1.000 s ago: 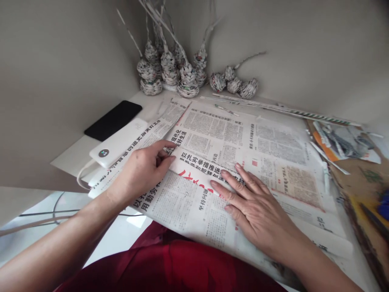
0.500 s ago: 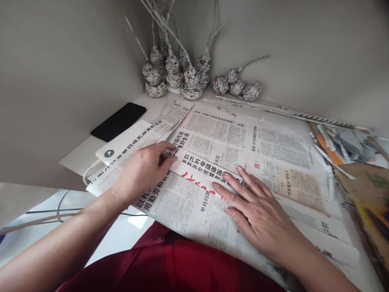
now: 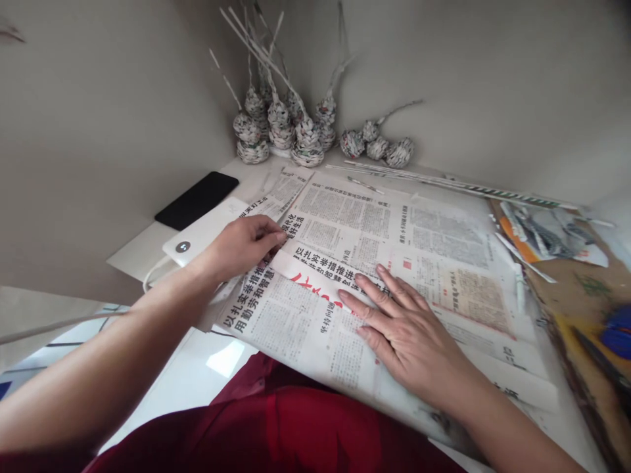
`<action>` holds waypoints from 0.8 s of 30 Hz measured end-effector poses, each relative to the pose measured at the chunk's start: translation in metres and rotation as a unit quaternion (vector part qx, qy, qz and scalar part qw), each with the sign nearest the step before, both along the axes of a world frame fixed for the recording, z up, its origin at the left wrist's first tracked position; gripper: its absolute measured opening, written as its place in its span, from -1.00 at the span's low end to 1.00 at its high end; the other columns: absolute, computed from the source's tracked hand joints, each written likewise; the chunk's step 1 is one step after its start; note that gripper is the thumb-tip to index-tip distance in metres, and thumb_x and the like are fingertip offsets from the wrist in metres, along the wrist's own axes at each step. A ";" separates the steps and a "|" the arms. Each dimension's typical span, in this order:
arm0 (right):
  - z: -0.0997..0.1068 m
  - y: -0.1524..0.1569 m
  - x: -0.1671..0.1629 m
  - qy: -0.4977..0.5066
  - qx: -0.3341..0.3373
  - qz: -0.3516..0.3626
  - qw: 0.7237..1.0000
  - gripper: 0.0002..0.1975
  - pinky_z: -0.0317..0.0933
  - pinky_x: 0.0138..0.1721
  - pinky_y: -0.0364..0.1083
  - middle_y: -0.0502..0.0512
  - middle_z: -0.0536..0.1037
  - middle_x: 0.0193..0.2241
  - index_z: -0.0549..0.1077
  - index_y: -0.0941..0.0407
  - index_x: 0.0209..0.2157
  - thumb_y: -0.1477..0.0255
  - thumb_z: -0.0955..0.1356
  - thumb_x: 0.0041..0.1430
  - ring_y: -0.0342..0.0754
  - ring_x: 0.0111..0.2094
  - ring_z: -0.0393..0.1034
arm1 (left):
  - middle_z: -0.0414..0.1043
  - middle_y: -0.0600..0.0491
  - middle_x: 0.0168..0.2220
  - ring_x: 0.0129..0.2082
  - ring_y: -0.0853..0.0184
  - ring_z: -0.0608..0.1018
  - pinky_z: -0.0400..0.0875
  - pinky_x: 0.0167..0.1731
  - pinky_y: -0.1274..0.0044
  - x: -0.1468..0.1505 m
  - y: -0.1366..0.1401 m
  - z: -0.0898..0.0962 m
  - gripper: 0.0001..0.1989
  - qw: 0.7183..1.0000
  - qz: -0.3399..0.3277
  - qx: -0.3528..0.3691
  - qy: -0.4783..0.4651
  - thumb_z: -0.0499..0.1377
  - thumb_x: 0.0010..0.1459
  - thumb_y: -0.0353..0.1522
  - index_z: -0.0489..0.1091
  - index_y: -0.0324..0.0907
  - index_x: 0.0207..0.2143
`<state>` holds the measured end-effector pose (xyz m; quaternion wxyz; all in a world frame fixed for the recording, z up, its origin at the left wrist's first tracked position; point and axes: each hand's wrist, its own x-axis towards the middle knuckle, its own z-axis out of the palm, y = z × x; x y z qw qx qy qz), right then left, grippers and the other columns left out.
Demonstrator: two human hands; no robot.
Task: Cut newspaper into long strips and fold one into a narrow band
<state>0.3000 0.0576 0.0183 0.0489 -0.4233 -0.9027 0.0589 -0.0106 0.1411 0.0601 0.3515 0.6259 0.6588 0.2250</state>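
Note:
My left hand (image 3: 249,243) is closed in a pinch, thumb against fingers, at the left end of a folded newspaper strip (image 3: 286,265) with red characters on it. My right hand (image 3: 409,332) lies flat with fingers spread, pressing on the strip's right part and the sheet around it. Both rest over a large newspaper sheet (image 3: 340,217) spread on the table. Its left edge runs under my left hand, and my fingers hide part of the headline. Another piece of newspaper (image 3: 254,207) shows just behind my left hand.
Woven paper gourds (image 3: 308,146) stand at the back corner, with small woven balls (image 3: 377,148) beside them. A black phone (image 3: 197,199) and a white device (image 3: 207,230) with a cable lie left. Paper rods (image 3: 453,182) line the back; scissors (image 3: 599,355) lie right.
The newspaper that lay across the white device on the left has shifted off it, so more of the device shows. My left hand stays at the strip's end; my right hand stays flat.

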 end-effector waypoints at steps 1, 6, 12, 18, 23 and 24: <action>0.000 0.000 0.000 0.000 -0.001 0.000 1.000 -0.45 0.08 0.31 0.38 -0.11 0.06 0.45 0.02 -0.29 0.42 0.21 0.19 0.48 0.22 0.49 -0.29 | 0.59 0.05 -0.40 -0.47 0.29 0.56 0.47 -0.41 0.43 0.001 0.002 0.001 -0.68 0.999 0.006 -0.015 -0.030 0.26 0.10 -0.09 0.48 -0.10 -0.21; 0.001 -0.001 -0.001 0.012 -0.005 -0.006 1.000 -0.46 0.08 0.31 0.39 -0.09 0.07 0.45 0.04 -0.28 0.42 0.21 0.19 0.48 0.23 0.48 -0.27 | 0.64 0.03 -0.32 -0.33 0.21 0.63 0.51 -0.23 0.36 0.010 0.010 0.003 -0.49 1.000 -0.016 -0.003 0.005 0.42 -0.09 -0.15 0.50 -0.11 -0.07; 0.003 -0.001 -0.003 0.019 -0.008 -0.010 1.000 -0.49 0.06 0.32 0.37 -0.07 0.10 0.44 0.12 -0.27 0.40 0.21 0.19 0.48 0.22 0.48 -0.28 | 0.64 -0.01 -0.34 -0.38 0.22 0.60 0.49 -0.37 0.40 0.012 0.013 0.001 -0.49 1.000 0.005 -0.009 -0.030 0.42 -0.13 -0.08 0.59 -0.13 -0.14; 0.004 -0.001 -0.004 0.019 -0.018 -0.013 1.000 -0.49 0.02 0.34 0.38 -0.03 0.10 0.44 0.12 -0.25 0.40 0.20 0.18 0.49 0.24 0.48 -0.31 | 0.63 0.04 -0.41 -0.42 0.25 0.58 0.46 -0.41 0.44 0.013 0.016 -0.001 -0.55 0.994 0.040 -0.050 -0.086 0.44 -0.18 -0.17 0.62 -0.10 -0.18; 0.007 -0.004 -0.004 0.031 -0.022 -0.020 0.999 -0.49 0.00 0.36 0.34 -0.01 0.03 0.46 0.12 -0.26 0.40 0.21 0.20 0.48 0.23 0.48 -0.31 | 0.67 0.04 -0.32 -0.30 0.22 0.60 0.47 -0.20 0.37 0.014 0.014 -0.001 -0.57 0.999 -0.003 -0.020 -0.027 0.39 -0.04 -0.20 0.62 -0.18 -0.11; 0.008 -0.004 -0.005 0.033 -0.025 -0.023 0.999 -0.49 -0.02 0.37 0.33 0.00 0.02 0.46 0.13 -0.26 0.40 0.22 0.21 0.48 0.23 0.48 -0.31 | 0.67 0.05 -0.31 -0.28 0.21 0.60 0.45 -0.14 0.33 0.014 0.013 0.000 -0.60 1.000 -0.011 -0.018 -0.018 0.38 -0.01 -0.19 0.63 -0.18 -0.12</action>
